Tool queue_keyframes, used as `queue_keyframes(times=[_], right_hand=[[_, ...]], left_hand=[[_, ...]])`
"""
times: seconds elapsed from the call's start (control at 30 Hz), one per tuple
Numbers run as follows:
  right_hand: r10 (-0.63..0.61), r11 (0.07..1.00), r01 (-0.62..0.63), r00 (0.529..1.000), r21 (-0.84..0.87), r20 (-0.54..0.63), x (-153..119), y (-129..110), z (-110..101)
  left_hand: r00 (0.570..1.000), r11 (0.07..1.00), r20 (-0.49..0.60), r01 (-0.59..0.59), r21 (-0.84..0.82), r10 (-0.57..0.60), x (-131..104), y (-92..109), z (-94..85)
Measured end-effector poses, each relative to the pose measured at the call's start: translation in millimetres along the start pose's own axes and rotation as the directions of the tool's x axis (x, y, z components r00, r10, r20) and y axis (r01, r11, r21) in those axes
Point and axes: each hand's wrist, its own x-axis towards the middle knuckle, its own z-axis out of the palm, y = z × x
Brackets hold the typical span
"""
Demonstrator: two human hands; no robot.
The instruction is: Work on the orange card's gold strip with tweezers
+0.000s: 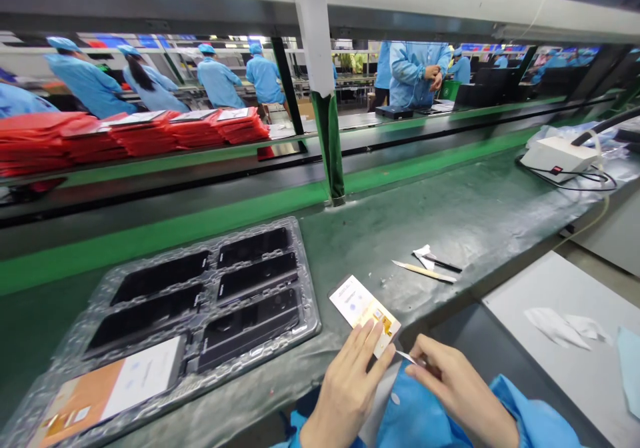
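A phone [353, 299], its face covered by a white and orange printed film, lies at the near edge of the green bench. My left hand [345, 385] rests over its near end, fingers stretched across the film and thumb by the near corner, holding it down. Just right of that corner, my right hand [450, 378] pinches a thin white pointed piece [404, 355]; most of it is hidden in the fingers, so its kind is unclear. Beyond the phone lie a pale pointed stick [423, 271] and a black stick-like tool [443, 263] with white tissue.
At left, a clear plastic tray [309, 301] holds several black phones [257, 278] and one film-covered phone [145, 375]. A post [327, 121] stands behind the bench. Stacked red pouches [145, 135], a white device [563, 158] with cables, crumpled tissues [565, 327] and several blue-clad people appear around.
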Motion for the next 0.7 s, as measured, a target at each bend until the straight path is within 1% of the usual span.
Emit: queue_keyframes(times=[0.07, 0.1, 0.13, 0.2, 0.27, 0.33, 0.4, 0.5, 0.6, 0.7], right_hand=[[-0.137, 0.966, 0.129, 0.990, -0.224, -0.023, -4.3, 0.1, -0.6], [-0.179, 0.946, 0.165, 0.984, -0.279, -0.023, -5.4, 0.1, -1.2], [-0.196, 0.938, 0.181, 0.980, -0.296, -0.020, -5.6, 0.0, -1.9], [-0.160, 0.960, 0.154, 0.987, -0.235, -0.009, -3.4, 0.2, -3.7], [-0.068, 0.992, 0.069, 0.998, -0.101, 0.014, 1.6, 0.9, -5.3], [0.048, 0.997, -0.052, 0.997, 0.064, 0.057, 7.6, 2.6, -5.7], [0.161, 0.951, -0.189, 0.979, 0.246, 0.129, 13.1, 4.7, -4.9], [0.264, 0.817, -0.362, 0.927, 0.449, 0.266, 18.7, 6.1, -4.6], [0.315, 0.724, -0.470, 0.876, 0.505, 0.364, 22.4, 4.7, -7.8], [0.363, 0.682, -0.548, 0.829, 0.485, 0.426, 26.3, 3.2, -11.9]], left_hand=[[1.000, 1.000, 0.018, 0.006, -0.009, -0.006, 0.7, 0.1, -1.2], [0.999, 1.000, 0.029, 0.016, -0.015, -0.015, 1.1, 0.3, -1.7], [0.999, 0.999, 0.037, 0.029, -0.021, -0.029, 1.5, 0.6, -2.1], [0.996, 0.996, 0.042, 0.080, -0.039, -0.078, 2.4, 1.6, -2.6], [0.989, 0.988, 0.038, 0.146, -0.059, -0.144, 3.3, 2.7, -3.1], [0.981, 0.978, 0.037, 0.193, -0.073, -0.191, 3.7, 3.5, -3.5], [0.979, 0.976, 0.043, 0.204, -0.072, -0.202, 3.6, 3.6, -3.6], [0.981, 0.979, 0.041, 0.194, -0.067, -0.192, 3.4, 2.8, -3.1], [0.989, 0.985, 0.024, 0.149, -0.082, -0.148, 4.5, 1.7, -2.5], [0.997, 0.993, -0.004, 0.081, -0.090, -0.082, 5.6, 0.7, -2.3]])
